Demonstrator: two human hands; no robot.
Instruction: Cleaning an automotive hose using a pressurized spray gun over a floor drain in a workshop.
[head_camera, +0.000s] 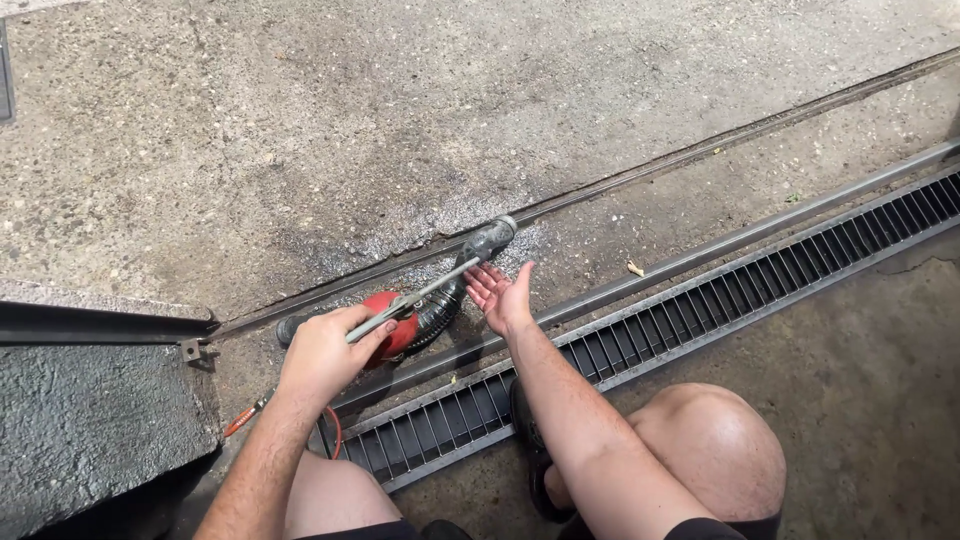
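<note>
While the left hand (322, 352) grips the red tool (400, 322) with its metal rod (415, 299), the right hand (500, 293) hovers open-palmed beside the nozzle (490, 240).

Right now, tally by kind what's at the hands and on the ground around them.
Hands: 2, left hand and right hand
Red power tool: 1
Black corrugated hose: 1
Orange cable: 1
Slotted drain grate: 1
Floor track: 1
Total: 7
</note>
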